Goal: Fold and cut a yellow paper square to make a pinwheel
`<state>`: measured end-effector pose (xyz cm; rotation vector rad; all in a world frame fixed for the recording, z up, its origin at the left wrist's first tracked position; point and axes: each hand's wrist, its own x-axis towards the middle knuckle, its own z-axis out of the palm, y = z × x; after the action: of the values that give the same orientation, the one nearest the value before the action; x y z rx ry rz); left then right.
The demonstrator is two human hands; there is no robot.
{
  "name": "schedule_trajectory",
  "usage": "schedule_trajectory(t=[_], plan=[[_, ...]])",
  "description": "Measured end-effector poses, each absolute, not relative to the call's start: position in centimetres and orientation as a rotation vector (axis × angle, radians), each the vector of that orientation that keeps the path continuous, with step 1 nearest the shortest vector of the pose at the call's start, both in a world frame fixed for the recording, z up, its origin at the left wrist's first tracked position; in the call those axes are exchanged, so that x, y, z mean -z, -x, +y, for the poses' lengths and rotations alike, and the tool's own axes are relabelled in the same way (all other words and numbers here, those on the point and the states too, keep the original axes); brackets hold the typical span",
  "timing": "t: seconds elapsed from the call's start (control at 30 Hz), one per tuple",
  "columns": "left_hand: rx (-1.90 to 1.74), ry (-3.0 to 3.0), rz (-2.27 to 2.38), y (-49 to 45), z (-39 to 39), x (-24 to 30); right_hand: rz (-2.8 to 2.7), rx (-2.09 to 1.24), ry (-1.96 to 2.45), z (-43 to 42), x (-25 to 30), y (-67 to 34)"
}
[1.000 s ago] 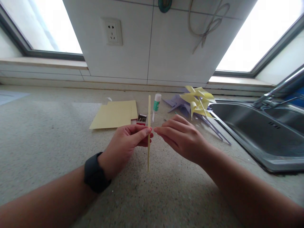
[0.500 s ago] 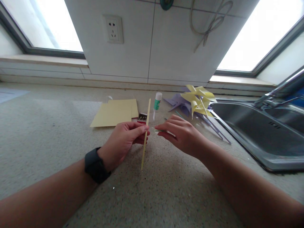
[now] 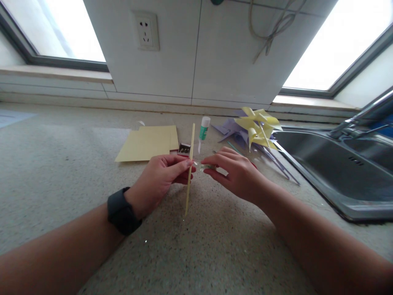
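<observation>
My left hand (image 3: 162, 174) pinches a thin, pale-yellow paper stick (image 3: 188, 188) between thumb and fingers. The stick stands nearly upright, leaning slightly away from me. A small clear, shiny scrap, apparently a bit of tape (image 3: 195, 163), sits at the left fingertips. Just to the right, my right hand (image 3: 235, 172) is closed around what looks like a small roll of clear tape (image 3: 209, 166), mostly hidden by the fingers. A narrow gap separates the two hands. Behind them stand a glue stick (image 3: 204, 128) with a white cap and a small open box of pins (image 3: 184, 149).
Yellow paper sheets (image 3: 147, 143) lie back left. Yellow and purple paper pinwheels (image 3: 258, 127) rest at the back right, their sticks toward the steel sink (image 3: 322, 164). Behind the speckled counter (image 3: 76, 172) rises a tiled wall with a socket (image 3: 146, 32).
The view has tilted slightly. A clear shiny scrap now shows at my left fingertips, and more of the roll shows between my right fingers. The yellow stick stays in my left hand.
</observation>
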<state>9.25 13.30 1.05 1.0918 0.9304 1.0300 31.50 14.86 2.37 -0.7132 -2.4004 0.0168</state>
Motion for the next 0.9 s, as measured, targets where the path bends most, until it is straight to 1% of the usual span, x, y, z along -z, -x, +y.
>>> schedule_trajectory(t=[0.13,0.3,0.47,0.6,0.67,0.77,0.83,0.9], plan=[[-1.017,-1.106,0.887,-9.1,13.3,-0.7,-2.423,0.031,0.645,14.9,-2.5,-31.4],[-1.039,-1.197,0.938,-9.0,13.3,-1.1,-2.449,0.061,0.677,14.9,-2.4,-31.5],[-1.043,-1.513,1.122,-8.5,13.2,-2.5,-2.491,-0.081,0.749,14.4,-2.3,-31.4],[-1.001,-1.772,1.134,-7.8,13.5,-2.6,-2.599,-0.157,0.816,14.6,-3.0,-32.1],[-0.997,-1.88,1.13,-7.4,13.7,-2.3,-2.641,-0.07,0.981,15.2,-3.6,-33.1],[-1.005,-1.987,1.141,-7.1,13.9,-2.1,-2.609,0.178,1.487,16.2,-4.5,-35.1],[-0.995,-2.036,1.149,-6.9,13.9,-2.3,-2.613,0.151,1.72,16.8,-4.9,-36.5],[-0.98,-2.067,1.137,-6.8,13.8,-2.7,-2.578,0.146,1.852,17.1,-5.1,-37.6]])
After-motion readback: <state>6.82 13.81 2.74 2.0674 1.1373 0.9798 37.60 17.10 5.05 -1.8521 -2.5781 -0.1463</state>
